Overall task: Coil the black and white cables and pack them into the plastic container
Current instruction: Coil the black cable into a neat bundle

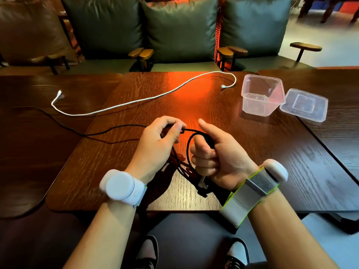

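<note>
- Head view: the left hand (161,140) hovers over the middle of the table (252,156), thumb and fingers pinching the black cable (116,128).
- The right hand (217,154) sits just beside it, fingers curled round several loops of the same cable and thumb raised. A plug end hangs below this fist near the front edge.
- From the left hand, the black cable trails off past the table's left edge onto the neighbouring top.
- The white cable (136,100) lies uncoiled across the far half, one plug past the left edge and the other near the far right corner.
- The plastic container (262,94) stands upright and open at the far right corner, with its lid (304,104) flat just beside it on the right.
- Both wrists wear strapped bands.
</note>
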Available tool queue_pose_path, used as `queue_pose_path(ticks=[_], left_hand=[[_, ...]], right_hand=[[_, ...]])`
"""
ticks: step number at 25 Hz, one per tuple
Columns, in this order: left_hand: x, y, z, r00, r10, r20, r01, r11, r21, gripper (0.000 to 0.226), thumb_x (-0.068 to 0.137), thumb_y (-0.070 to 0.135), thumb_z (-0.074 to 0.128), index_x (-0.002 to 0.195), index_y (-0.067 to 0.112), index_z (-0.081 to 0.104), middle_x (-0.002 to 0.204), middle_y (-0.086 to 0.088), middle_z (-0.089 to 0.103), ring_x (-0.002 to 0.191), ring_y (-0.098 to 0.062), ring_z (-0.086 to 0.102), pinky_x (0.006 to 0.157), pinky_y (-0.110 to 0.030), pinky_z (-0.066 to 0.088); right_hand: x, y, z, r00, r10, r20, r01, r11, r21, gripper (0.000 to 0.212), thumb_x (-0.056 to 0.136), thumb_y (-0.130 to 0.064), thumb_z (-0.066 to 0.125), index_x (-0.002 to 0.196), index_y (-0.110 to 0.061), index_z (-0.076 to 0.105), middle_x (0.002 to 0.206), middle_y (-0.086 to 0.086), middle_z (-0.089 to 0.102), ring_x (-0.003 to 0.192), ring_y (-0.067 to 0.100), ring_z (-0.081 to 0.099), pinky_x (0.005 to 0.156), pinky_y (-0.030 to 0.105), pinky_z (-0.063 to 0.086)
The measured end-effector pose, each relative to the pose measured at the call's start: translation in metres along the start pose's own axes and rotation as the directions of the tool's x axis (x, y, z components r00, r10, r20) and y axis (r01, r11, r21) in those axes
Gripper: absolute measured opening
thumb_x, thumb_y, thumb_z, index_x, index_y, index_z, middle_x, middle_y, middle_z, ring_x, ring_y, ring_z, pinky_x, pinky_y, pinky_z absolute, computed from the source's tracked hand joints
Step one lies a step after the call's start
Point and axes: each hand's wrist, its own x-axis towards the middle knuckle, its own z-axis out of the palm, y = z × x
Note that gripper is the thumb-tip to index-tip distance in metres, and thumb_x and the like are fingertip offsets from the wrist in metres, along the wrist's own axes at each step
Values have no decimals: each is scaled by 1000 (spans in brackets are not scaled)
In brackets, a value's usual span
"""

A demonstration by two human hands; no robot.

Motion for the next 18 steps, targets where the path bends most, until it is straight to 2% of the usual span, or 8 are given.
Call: queue_pose_path(ticks=[2, 3, 6, 8, 9, 11, 15, 18], left_hand=[[0, 0, 2, 1000, -4, -21, 3, 997, -80, 14, 99, 28, 60, 95, 34, 72, 103, 1, 69, 84, -9, 68, 79, -21, 50], [0, 0, 4, 1000, -15, -24, 11, 991, -132, 14, 99, 25, 61, 95, 32, 73, 109, 3, 70, 87, -9, 69, 79, -21, 52], [0, 0, 8, 1000, -3, 0, 3, 986, -169, 12, 98, 23, 63, 100, 24, 75, 106, 5, 74, 93, -12, 72, 82, -25, 55], [-1, 1, 10, 1000, 27, 10, -26, 990, -137, 12, 97, 25, 65, 101, 23, 75, 103, 3, 76, 98, -16, 72, 85, -32, 56], [-1, 1, 10, 999, 41, 15, -38, 990, -137, 11, 96, 25, 65, 101, 24, 76, 102, 2, 77, 99, -16, 72, 85, -30, 55], [-1, 3, 10, 998, 49, 31, -44, 986, -158, 11, 97, 25, 65, 99, 24, 76, 98, 1, 77, 96, -17, 72, 83, -27, 55], [0, 7, 9, 997, -69, 26, 73, 970, -233, 13, 95, 27, 63, 92, 22, 75, 93, -8, 75, 79, -21, 69, 74, -35, 55], [1, 12, 6, 989, -147, 24, 147, 936, -319, 19, 97, 19, 61, 84, 19, 74, 77, -4, 71, 63, -13, 65, 55, -21, 51]], right_hand=[[1, 3, 0, 999, -14, -52, 12, 999, -42, 56, 98, -47, 40, 51, -17, 44, 45, -7, 14, 37, 7, 9, 40, 17, 3], [1, 3, 0, 998, -21, -63, 17, 998, -60, 51, 98, -45, 41, 56, -18, 47, 45, -8, 18, 35, 5, 12, 39, 16, 3], [2, 3, 1, 998, -44, -52, 41, 997, -63, 34, 99, -34, 40, 72, -18, 54, 46, -9, 25, 33, 3, 14, 36, 14, 6], [1, 1, 1, 998, -52, -46, 49, 997, -63, 30, 99, -31, 39, 77, -18, 55, 47, -9, 27, 32, 3, 14, 34, 13, 7], [0, 1, 2, 997, -57, -44, 54, 995, -78, 31, 99, -32, 39, 76, -18, 55, 47, -9, 27, 32, 3, 14, 34, 13, 8], [-1, 2, 2, 997, -63, -36, 58, 990, -129, 36, 101, -36, 38, 71, -20, 50, 46, -10, 26, 32, 2, 14, 35, 13, 7], [-3, 4, 3, 997, -74, -1, 71, 955, -289, 40, 102, -34, 39, 65, -20, 43, 46, -9, 25, 35, 3, 13, 38, 14, 4], [-7, 7, 5, 992, -106, 71, 126, 899, -418, 38, 97, -33, 47, 61, -21, 47, 47, -8, 25, 38, 6, 14, 37, 13, 9]])
